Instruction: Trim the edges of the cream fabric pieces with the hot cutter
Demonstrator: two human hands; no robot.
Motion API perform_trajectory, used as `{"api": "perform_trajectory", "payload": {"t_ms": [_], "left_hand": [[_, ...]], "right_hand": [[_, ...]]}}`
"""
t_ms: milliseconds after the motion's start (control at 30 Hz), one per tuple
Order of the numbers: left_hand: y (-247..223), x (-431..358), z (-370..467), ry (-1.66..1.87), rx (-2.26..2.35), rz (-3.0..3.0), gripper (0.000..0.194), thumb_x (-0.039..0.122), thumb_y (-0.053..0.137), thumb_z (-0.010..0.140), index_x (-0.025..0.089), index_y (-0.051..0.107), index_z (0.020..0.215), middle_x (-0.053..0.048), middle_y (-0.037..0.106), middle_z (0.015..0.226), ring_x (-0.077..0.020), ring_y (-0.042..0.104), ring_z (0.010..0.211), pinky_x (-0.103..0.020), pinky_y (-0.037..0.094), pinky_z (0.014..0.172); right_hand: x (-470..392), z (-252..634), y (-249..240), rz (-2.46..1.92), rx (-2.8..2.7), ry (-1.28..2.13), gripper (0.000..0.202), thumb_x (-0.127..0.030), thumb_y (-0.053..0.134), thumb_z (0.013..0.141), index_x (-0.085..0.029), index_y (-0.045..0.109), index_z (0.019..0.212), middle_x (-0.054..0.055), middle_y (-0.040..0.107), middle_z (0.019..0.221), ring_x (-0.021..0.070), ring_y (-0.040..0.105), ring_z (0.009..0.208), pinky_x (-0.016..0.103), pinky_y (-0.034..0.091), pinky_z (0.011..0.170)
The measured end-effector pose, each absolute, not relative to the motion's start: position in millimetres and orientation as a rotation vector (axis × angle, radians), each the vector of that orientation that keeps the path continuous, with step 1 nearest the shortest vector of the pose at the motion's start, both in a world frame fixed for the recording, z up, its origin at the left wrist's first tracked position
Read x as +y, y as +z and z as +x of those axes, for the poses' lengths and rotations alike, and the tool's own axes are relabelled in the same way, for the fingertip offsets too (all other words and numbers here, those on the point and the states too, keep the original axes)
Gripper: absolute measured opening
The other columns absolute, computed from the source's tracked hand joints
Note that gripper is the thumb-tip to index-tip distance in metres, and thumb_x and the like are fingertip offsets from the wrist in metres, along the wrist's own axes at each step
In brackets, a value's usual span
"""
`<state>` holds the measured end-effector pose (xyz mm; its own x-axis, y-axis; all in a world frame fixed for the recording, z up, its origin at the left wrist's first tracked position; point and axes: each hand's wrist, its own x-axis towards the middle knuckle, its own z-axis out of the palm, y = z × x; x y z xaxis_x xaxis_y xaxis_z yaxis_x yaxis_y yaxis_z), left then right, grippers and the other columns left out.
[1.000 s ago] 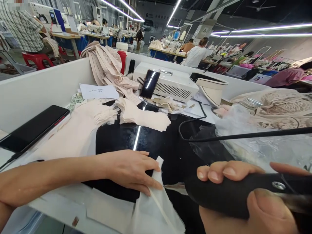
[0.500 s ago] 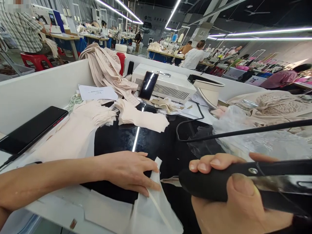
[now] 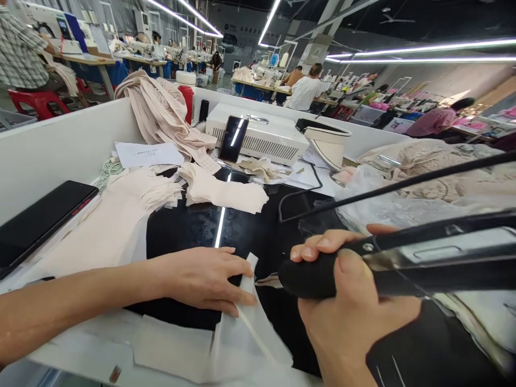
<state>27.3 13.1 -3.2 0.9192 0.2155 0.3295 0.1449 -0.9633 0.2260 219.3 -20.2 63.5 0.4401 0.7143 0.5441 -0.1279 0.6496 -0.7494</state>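
Observation:
My left hand [image 3: 205,282] lies flat with spread fingers, pressing a piece of thin white cloth [image 3: 258,338] onto the black work surface [image 3: 199,231]. A narrow pale strip [image 3: 256,333] runs along this cloth from under the fingers. My right hand [image 3: 350,306] is wrapped round a black hand-held tool [image 3: 308,277] with a silver metal part along its upper side; its exact kind I cannot make out. A slim pointed piece [image 3: 269,281] shows between the tool's rounded end and the white cloth, near my left fingertips.
Stacked pale cloth pieces [image 3: 226,191] lie ahead, with a larger pile [image 3: 108,226] to the left. A phone [image 3: 44,223] rests at far left, another phone [image 3: 234,138] leans on a vented white box [image 3: 258,134]. A black cord [image 3: 363,196] crosses the right side above clear plastic [image 3: 371,199].
My right hand and the black tool have moved up and left, and the tool's far end now tilts higher. My left hand stays on the white cloth. The view has turned slightly right.

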Motion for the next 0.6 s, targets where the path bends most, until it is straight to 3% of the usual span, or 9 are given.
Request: {"api": "perform_trajectory", "payload": {"t_ms": [167, 433, 600], "left_hand": [[-1.0, 13.1, 22.3, 0.471, 0.285, 2.869, 0.031, 0.038, 0.056, 0.114, 0.024, 0.073, 0.136, -0.015, 0.067, 0.138, -0.0269, 0.07, 0.122, -0.051, 0.05, 0.122], [-1.0, 15.3, 19.0, 0.496, 0.38, 2.899, 0.032, 0.034, 0.048, 0.117, 0.019, 0.071, 0.132, -0.013, 0.071, 0.131, -0.0237, 0.072, 0.118, -0.035, 0.06, 0.108], [4.1, 14.4, 22.8, 0.606, 0.417, 2.986, 0.028, 0.024, 0.049, 0.116, 0.014, 0.073, 0.127, -0.012, 0.074, 0.123, -0.0237, 0.073, 0.117, -0.044, 0.057, 0.116]], "right_hand": [[-23.3, 225.6, 62.2, -0.716, -0.979, 0.592, 0.038, -0.024, 0.09, 0.082, -0.028, 0.065, 0.11, -0.008, 0.072, 0.078, 0.0143, 0.067, 0.057, 0.029, 0.059, 0.055], [-31.2, 254.0, 61.7, -0.821, -1.041, 0.432, 0.04, -0.035, 0.096, 0.081, -0.026, 0.065, 0.105, -0.007, 0.072, 0.081, 0.0157, 0.066, 0.062, 0.032, 0.06, 0.06], [-34.9, 269.0, 63.6, -0.903, -1.089, 0.406, 0.039, -0.039, 0.095, 0.08, -0.026, 0.064, 0.099, -0.005, 0.075, 0.085, 0.0158, 0.068, 0.068, 0.032, 0.058, 0.066]]}}
